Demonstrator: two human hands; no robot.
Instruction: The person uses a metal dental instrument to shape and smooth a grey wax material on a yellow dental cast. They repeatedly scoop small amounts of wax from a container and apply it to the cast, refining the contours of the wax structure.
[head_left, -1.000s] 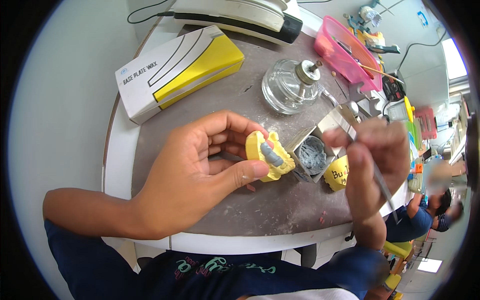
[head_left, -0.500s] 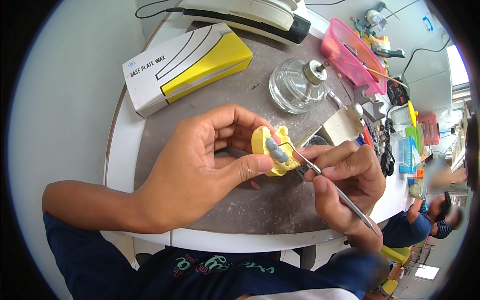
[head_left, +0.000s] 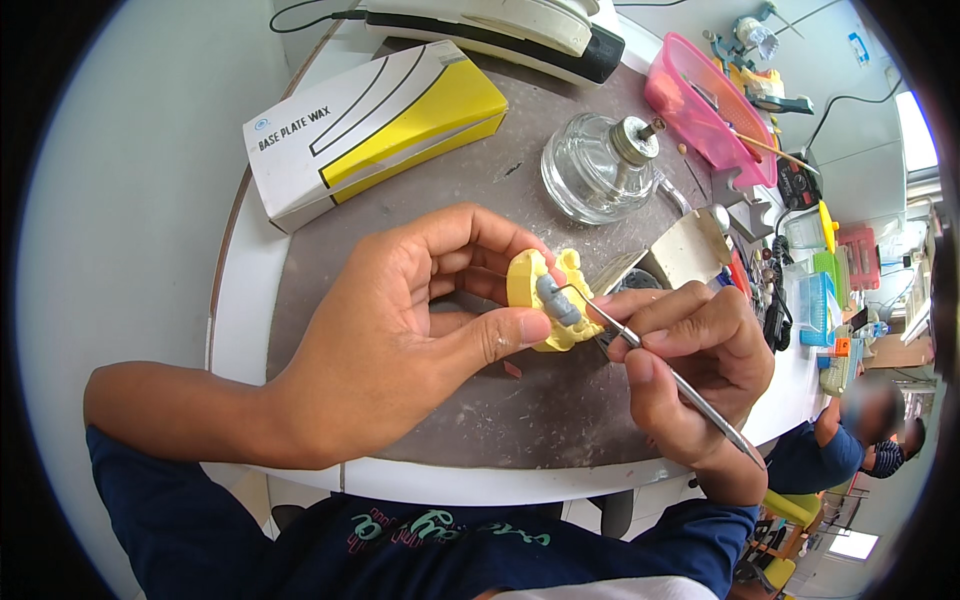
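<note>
My left hand (head_left: 400, 335) grips a yellow dental cast (head_left: 545, 300) between thumb and fingers, above the grey table top (head_left: 480, 420). A grey lump of wax (head_left: 556, 298) sits on the cast. My right hand (head_left: 690, 365) holds a thin metal carving tool (head_left: 660, 365) like a pen. Its hooked tip touches the grey wax on the cast.
A white and yellow box (head_left: 370, 125) lies at the back left. A glass spirit lamp (head_left: 598, 168) stands behind the cast, and an open metal tin (head_left: 670, 255) sits just right of it. A pink tray (head_left: 705, 105) is at the back right. Another person (head_left: 850, 440) sits at the far right.
My right hand came in from the right with the tool and set its tip on the wax. The left hand kept the cast nearly in place.
</note>
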